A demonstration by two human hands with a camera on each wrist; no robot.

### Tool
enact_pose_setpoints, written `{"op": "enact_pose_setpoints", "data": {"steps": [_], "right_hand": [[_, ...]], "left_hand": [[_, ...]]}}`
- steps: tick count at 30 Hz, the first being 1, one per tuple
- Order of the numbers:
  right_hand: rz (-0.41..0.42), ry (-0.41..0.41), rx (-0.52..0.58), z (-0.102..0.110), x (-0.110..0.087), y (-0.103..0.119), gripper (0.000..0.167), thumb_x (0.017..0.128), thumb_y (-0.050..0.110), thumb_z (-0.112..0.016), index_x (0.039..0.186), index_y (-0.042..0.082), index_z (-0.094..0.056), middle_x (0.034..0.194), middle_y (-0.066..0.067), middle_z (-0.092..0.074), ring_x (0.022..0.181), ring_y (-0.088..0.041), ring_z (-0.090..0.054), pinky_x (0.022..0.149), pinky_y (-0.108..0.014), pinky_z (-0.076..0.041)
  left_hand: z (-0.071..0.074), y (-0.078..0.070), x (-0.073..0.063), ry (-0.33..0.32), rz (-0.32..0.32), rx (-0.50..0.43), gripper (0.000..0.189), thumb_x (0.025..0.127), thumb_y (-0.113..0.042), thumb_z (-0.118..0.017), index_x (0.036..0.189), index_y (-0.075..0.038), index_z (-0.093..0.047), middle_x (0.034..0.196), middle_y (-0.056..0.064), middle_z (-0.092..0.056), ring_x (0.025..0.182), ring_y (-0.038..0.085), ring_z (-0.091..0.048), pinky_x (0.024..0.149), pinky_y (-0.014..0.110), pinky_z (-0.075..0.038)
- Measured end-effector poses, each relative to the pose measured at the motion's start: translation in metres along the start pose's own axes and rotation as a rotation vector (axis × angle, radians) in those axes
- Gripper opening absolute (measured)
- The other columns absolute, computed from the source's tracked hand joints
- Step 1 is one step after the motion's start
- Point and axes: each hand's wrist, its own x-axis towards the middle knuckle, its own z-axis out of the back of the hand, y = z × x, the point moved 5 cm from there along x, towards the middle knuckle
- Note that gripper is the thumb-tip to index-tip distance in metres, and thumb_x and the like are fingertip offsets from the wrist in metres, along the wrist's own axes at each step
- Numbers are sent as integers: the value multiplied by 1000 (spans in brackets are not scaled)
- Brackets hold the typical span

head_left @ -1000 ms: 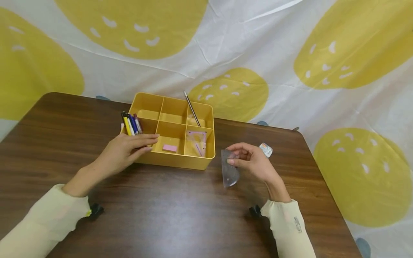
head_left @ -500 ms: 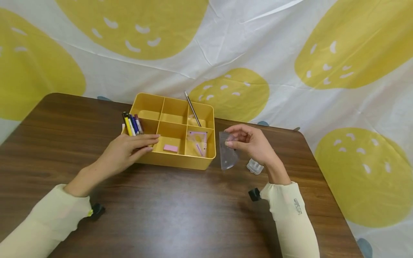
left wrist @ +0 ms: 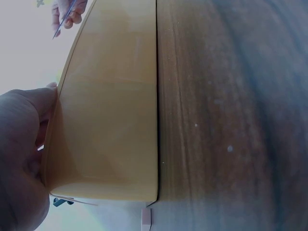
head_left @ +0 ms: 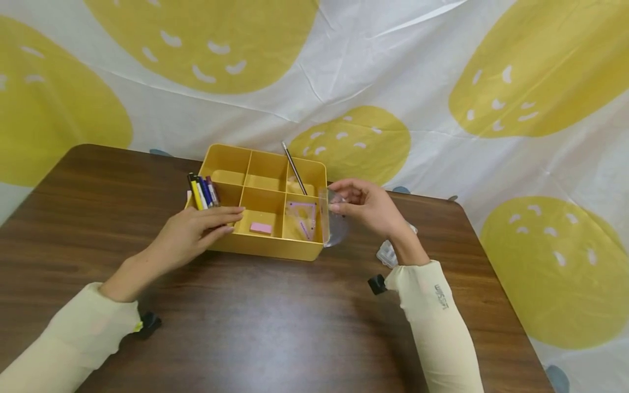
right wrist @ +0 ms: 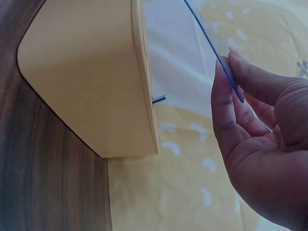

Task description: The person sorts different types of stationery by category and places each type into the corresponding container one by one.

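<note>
My right hand [head_left: 373, 210] pinches a clear semicircular protractor [head_left: 336, 228] between thumb and fingers. In the head view the protractor overlaps the right wall of a yellow divided box [head_left: 270, 249]; in the right wrist view it [right wrist: 208, 38] stands above the rim level. My left hand [head_left: 184, 232] rests with extended fingers over the box's front left rim, its fingertips near the divider. Inside the box, a pink eraser [head_left: 261, 228] lies in the front middle compartment. Clear set squares with purple markings [head_left: 304, 218] are in the front right one, below the protractor's edge.
Several pens [head_left: 202, 194] stand in the front left compartment, and a pencil [head_left: 294, 169] leans in the back right one. A small clear plastic case [head_left: 386, 254] lies on the wooden table [head_left: 265, 327], partly behind my right wrist. A patterned cloth [head_left: 344, 65] hangs behind the table.
My right hand has carried the protractor up and left from beside the box to its right wall. The small clear case has come into sight. My left hand has stayed on the rim.
</note>
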Motion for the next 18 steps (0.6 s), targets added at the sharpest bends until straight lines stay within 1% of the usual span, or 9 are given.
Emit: {"op": "enact_pose_setpoints", "data": {"steps": [3,4,6,10,14,18], "right_hand": [[2,-4,6,2,7,-10,36,87,15,-72,121,6,-62,95,-11,-66,80,-24,-63,66,-35,-51],[-2,-6,12,2,10,-14,36,86,17,-73,120,8,-63,95,-10,-66,80,-24,-63,66,-35,-50],[-1,-7,20,3,12,-14,37,86,19,-74,120,9,-63,95,-10,-66,81,-24,-63,66,-34,-50],[2,-13,18,3,17,-13,37,86,17,-74,120,8,-63,95,-9,-67,83,-23,-63,66,-30,-50],[10,-13,-3,2,23,-12,36,86,12,-73,121,8,-63,96,-10,-67,85,-22,-63,68,-30,-50],[22,-9,-30,0,30,-11,35,87,13,-72,121,10,-63,96,-9,-67,84,-21,-63,66,-29,-49]], "left_hand": [[-1,0,0,7,5,7,34,90,-13,-68,123,-8,-65,125,6,-63,94,23,-64,73,46,-50],[-1,0,0,10,7,8,34,90,-13,-67,124,-8,-65,126,6,-62,90,22,-64,72,45,-50],[-1,0,0,11,6,7,34,90,-13,-67,123,-8,-65,125,5,-63,85,20,-63,71,44,-51],[0,0,0,11,9,7,34,90,-13,-67,123,-8,-65,125,5,-63,78,18,-60,71,43,-51],[1,0,0,11,13,9,34,90,-13,-67,124,-8,-65,125,5,-63,86,20,-63,73,45,-51],[2,0,-1,12,16,10,34,90,-13,-67,124,-8,-65,125,5,-63,86,21,-63,73,46,-51]]}}
